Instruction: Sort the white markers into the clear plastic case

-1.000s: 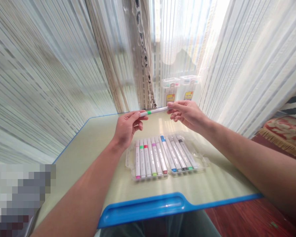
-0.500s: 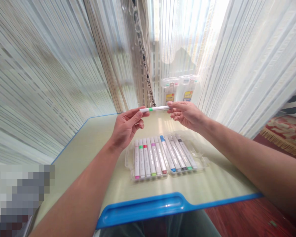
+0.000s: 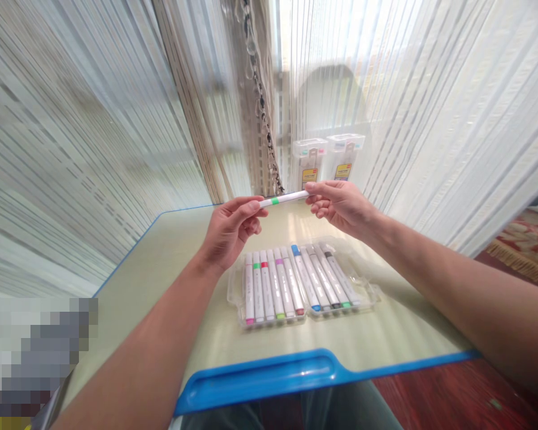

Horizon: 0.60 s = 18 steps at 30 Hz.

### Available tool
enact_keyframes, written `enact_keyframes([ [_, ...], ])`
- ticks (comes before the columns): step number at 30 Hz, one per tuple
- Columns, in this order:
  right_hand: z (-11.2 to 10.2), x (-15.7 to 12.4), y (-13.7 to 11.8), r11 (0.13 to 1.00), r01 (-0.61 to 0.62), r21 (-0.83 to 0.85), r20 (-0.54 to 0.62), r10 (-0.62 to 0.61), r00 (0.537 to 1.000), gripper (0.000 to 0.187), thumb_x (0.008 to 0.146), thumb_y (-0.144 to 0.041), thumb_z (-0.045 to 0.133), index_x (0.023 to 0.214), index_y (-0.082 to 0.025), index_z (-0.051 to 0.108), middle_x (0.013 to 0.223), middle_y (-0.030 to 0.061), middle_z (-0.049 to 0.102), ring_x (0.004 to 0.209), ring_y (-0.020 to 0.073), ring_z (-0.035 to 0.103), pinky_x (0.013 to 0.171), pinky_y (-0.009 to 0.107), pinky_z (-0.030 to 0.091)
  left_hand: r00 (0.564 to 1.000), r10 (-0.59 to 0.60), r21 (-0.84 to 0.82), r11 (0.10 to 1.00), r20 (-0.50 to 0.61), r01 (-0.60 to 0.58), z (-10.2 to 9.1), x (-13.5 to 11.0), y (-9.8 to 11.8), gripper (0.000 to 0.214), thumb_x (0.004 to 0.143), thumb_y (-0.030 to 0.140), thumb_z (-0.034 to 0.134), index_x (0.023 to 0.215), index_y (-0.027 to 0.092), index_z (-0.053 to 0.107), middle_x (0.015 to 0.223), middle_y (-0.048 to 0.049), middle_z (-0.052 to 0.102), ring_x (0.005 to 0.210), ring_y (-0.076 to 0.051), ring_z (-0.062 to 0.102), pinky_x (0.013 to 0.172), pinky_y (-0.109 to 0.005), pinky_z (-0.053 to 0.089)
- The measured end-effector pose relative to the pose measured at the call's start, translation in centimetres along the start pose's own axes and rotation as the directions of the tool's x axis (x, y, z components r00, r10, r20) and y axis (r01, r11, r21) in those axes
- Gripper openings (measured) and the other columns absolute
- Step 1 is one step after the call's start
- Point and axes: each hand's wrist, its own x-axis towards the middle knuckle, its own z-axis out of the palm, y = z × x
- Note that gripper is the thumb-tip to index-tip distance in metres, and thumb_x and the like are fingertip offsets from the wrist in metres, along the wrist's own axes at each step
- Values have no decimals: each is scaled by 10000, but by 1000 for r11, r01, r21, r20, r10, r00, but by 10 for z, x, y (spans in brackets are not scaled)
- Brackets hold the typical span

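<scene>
A white marker (image 3: 291,197) with a green band is held level above the table between my two hands. My left hand (image 3: 233,230) pinches its left end between thumb and fingers. At the other end, my right hand (image 3: 341,206) grips the tip with thumb and forefinger, the other fingers curled loosely. Below them an opened clear plastic case (image 3: 370,297) lies on the table, its two halves side by side. Several white markers (image 3: 275,286) with coloured bands and ends lie in rows in both halves.
The pale tabletop (image 3: 161,263) has a blue rim with a moulded blue tray (image 3: 264,379) at the front. Two clear carry cases (image 3: 311,158) with yellow labels stand at the back against string curtains (image 3: 94,119). A bead chain (image 3: 262,101) hangs there.
The marker has tilted slightly, its right end a little higher. My left hand's fingers have shifted slightly and cover more of its left end. The case of markers has stayed put.
</scene>
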Motion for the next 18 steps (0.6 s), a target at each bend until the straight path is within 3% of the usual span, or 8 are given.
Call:
enact_keyframes([
  [11, 12, -10, -3, 999, 10, -51, 59, -7, 998, 351, 639, -362, 954, 735, -118, 722, 659, 63, 716, 484, 96, 643, 412, 160, 479, 996, -13, 80, 997, -85, 19, -1, 3, -5, 193, 692, 256, 867, 832, 140, 804, 697, -18, 686, 521, -49, 503, 534, -222, 418],
  [18, 11, -9, -2, 998, 25, -65, 79, -20, 997, 336, 673, -367, 937, 749, -121, 721, 658, 56, 716, 488, 92, 641, 419, 159, 480, 996, 13, 142, 990, -86, 0, 2, 2, -6, 262, 622, 275, 918, 821, 147, 805, 666, -23, 690, 513, -61, 517, 526, -231, 416],
])
